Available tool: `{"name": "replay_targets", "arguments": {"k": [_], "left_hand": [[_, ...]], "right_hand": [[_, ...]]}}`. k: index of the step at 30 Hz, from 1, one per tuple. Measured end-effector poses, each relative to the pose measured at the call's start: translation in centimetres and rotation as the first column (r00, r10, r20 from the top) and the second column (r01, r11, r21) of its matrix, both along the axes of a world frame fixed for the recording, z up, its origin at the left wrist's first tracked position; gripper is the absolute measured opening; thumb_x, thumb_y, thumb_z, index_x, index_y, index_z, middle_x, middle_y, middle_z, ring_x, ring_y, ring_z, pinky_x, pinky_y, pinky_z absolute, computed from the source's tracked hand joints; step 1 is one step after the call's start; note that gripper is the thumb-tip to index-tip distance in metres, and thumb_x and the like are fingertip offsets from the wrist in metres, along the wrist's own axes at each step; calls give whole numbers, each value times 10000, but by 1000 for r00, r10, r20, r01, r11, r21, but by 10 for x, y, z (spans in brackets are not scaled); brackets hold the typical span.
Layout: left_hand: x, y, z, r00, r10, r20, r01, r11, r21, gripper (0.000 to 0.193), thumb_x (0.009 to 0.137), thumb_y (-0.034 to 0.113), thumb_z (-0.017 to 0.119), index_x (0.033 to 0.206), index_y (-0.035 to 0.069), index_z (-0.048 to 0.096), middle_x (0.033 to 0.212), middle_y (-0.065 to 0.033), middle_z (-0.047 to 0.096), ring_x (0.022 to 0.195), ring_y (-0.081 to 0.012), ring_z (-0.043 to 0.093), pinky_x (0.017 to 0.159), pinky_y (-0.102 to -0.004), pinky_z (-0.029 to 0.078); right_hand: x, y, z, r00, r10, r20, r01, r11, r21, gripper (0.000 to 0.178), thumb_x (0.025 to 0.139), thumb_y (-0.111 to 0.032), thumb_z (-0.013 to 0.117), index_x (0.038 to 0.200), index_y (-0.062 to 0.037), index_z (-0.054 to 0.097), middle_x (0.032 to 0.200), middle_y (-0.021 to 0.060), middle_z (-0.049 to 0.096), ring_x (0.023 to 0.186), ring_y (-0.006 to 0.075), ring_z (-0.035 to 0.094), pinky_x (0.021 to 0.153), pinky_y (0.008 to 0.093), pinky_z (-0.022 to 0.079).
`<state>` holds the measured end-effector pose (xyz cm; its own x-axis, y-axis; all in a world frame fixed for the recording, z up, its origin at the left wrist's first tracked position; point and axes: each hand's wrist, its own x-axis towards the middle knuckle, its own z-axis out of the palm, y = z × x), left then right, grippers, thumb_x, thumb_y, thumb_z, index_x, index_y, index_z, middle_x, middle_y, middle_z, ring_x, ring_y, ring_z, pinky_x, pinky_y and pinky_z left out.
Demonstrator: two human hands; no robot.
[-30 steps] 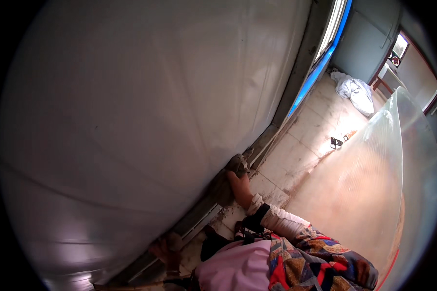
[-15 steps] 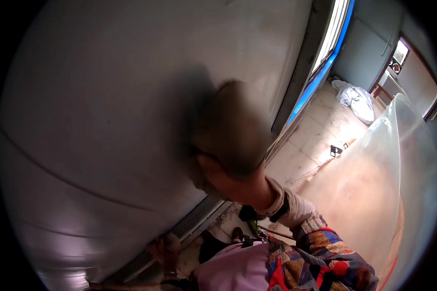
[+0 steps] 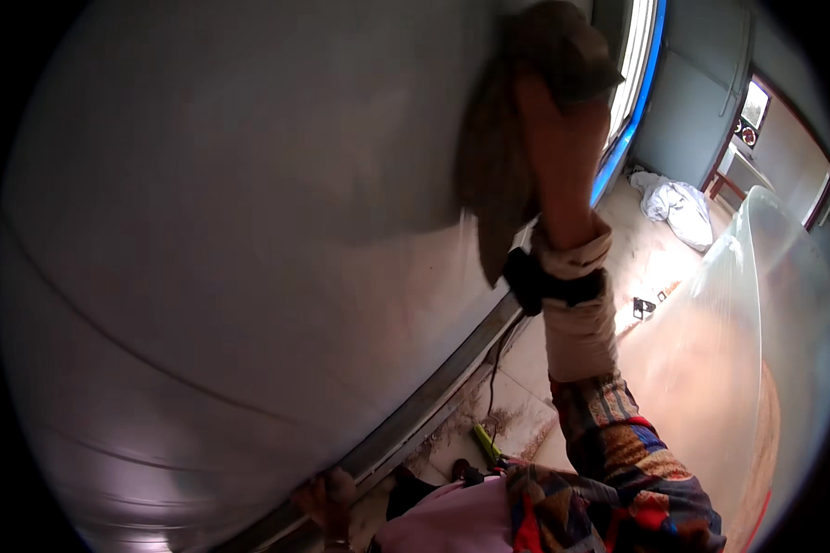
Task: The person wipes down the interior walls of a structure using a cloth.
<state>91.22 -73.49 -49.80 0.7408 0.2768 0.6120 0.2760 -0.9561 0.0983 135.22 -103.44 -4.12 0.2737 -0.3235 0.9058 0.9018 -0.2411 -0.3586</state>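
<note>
A large pale, smooth panel (image 3: 249, 230) with a few curved dark lines fills the left and middle of the view. High up near its right edge, my right hand (image 3: 563, 69) is closed on a brown cloth (image 3: 493, 147), pressed to the surface. The cloth hangs down beside the wrist. Low down, at the dark frame strip (image 3: 397, 419) along the panel's near edge, is my left hand (image 3: 321, 502). Its fingers are curled at a pale rounded lump (image 3: 341, 484) that I cannot make out. A black band (image 3: 563, 286) goes round my right sleeve.
A blue-edged window (image 3: 641, 101) stands beyond the panel. White fabric (image 3: 678, 207) lies heaped on the tiled floor. At the right rises a large translucent plastic sheet (image 3: 701, 350). A yellow-green tool (image 3: 487, 441) and a dark cord (image 3: 493, 378) lie near my feet.
My right hand has swept up and to the right across the panel with the cloth, from the middle to the upper right. My left hand stays near the lower edge.
</note>
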Motion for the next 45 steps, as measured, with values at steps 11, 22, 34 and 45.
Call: {"name": "replay_targets", "arguments": {"k": [11,22,34,45], "left_hand": [[-1,0,3,998,-44,53,47,997,-66,315,862,252,625,1145,118,587,1127,-201,553,1047,-440,500,942,-635,351],[0,4,-3,989,-91,115,82,994,76,259,990,295,489,1126,105,602,1053,-189,573,911,-379,531,846,-593,433],[21,-4,18,984,-48,173,32,995,93,356,999,399,446,1169,114,575,1033,-167,552,880,-379,520,795,-579,418],[-9,1,18,997,-35,63,32,998,53,287,956,315,535,1129,98,611,948,-167,629,829,-384,595,729,-561,471]], "right_hand": [[-25,-5,14,988,18,-154,-17,1000,8,438,763,-251,730,1116,-1,662,1021,164,713,1031,308,667,854,408,545],[-106,36,8,760,453,465,37,685,-728,292,737,-149,645,1014,-56,659,918,101,592,773,254,648,600,340,546],[14,-13,87,672,694,259,-715,699,-15,322,999,-269,529,1196,-15,548,1158,89,595,1009,206,593,879,305,515],[-107,111,29,873,279,400,-146,932,-331,237,810,-205,589,979,-44,629,1028,130,596,1008,283,597,840,355,533]]}}
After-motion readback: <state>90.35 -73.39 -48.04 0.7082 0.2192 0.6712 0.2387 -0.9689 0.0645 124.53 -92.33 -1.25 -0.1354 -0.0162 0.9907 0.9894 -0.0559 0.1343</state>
